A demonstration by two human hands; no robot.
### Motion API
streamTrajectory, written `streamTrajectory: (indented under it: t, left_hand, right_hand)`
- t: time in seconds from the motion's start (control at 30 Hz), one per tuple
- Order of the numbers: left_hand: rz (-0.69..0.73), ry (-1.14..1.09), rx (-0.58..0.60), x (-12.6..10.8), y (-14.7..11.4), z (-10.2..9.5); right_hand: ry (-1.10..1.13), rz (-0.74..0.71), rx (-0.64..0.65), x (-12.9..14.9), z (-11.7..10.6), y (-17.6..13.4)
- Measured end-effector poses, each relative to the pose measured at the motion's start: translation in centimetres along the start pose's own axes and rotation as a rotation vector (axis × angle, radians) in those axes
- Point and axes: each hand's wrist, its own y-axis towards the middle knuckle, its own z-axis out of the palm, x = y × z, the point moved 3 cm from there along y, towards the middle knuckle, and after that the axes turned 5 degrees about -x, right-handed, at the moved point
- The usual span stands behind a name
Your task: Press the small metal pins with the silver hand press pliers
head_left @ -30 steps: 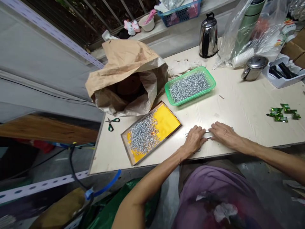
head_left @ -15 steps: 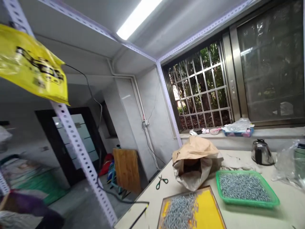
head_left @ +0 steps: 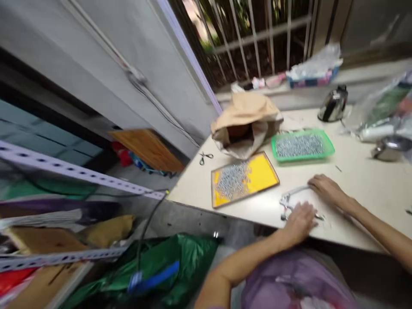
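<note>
My left hand (head_left: 300,221) lies palm down at the table's front edge, over part of a pile of small silvery metal pieces (head_left: 284,205); its fingers look flat and apart, though blurred. Farther in and to the right, my right hand (head_left: 326,189) rests on the tabletop with its fingers stretched to the left. Its fingertips are at the end of a thin silvery rod or strip (head_left: 298,189); whether they grip it is unclear. To the left is a yellow-bottomed tray (head_left: 262,171) with many small metal screws or pins (head_left: 232,180).
Behind stand a green tray (head_left: 304,159) of similar metal pieces, an open paper sack (head_left: 249,109) and a steel kettle (head_left: 334,104). Small green-handled snips (head_left: 206,158) lie near the table's left corner. Perforated metal posts (head_left: 80,171) and a green plastic sack (head_left: 180,257) are at left.
The view has tilted down and shifted. Both my hands, my lap and the metal pieces at the front edge have come into sight. The trays and sack look unmoved on the table.
</note>
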Motion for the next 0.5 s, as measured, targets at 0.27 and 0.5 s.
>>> streamTrajectory:
  t: [0.27, 0.5]
  left_hand:
    - [0.308, -0.404, 0.04, -2.5, -5.8, -1.7]
    - [-0.086, -0.161, -0.297, 4.4, -8.1, -8.1]
  right_hand:
    - [-0.071, -0.395, 0.296, 7.4, 3.5, -0.4]
    - [-0.059, -0.556, 0.213, 8.5, 8.2, -1.6]
